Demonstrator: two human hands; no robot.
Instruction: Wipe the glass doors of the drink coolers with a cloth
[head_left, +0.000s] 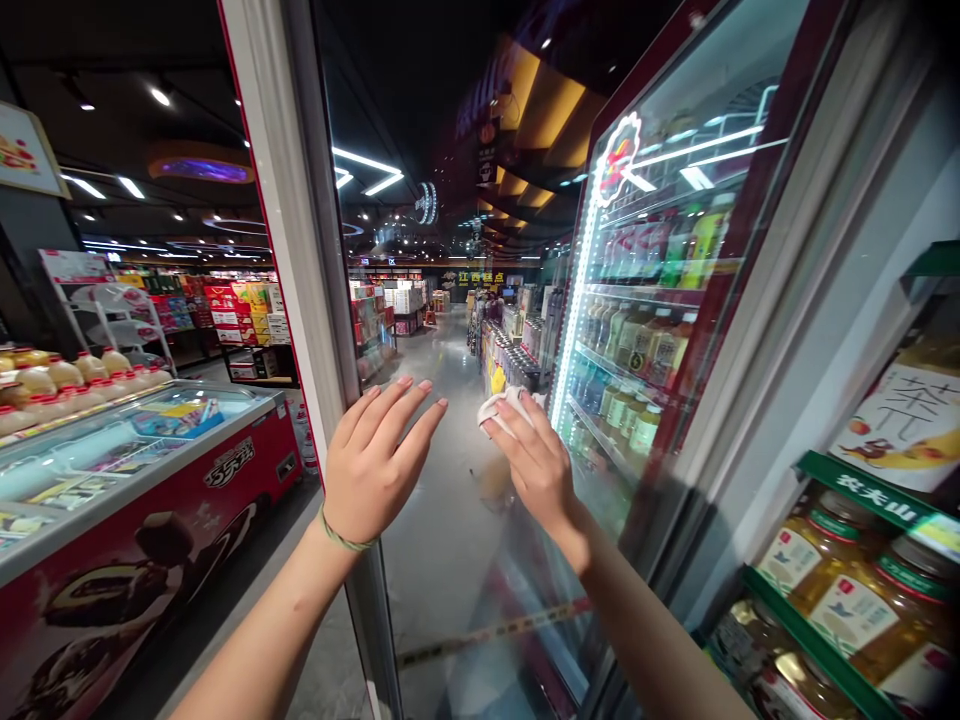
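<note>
In front of me stands a glass door (450, 560) set in a pale metal frame. My right hand (536, 465) presses a crumpled white cloth (502, 405) against the glass with its fingers. Near the door's left frame edge, my left hand (384, 455) is raised with its fingers stretched out and nothing in its grasp. Whether its palm touches the glass or the frame I cannot tell, as it faces away from me. A thin green band is around the left wrist.
On the left is a red chest freezer (247, 475) with bottles (67, 375) along its top. To the right, green-edged shelves hold bottled drinks (847, 590). A lit drinks fridge (637, 300) shows in the glass. Store aisles with stacked boxes (247, 315) lie farther back.
</note>
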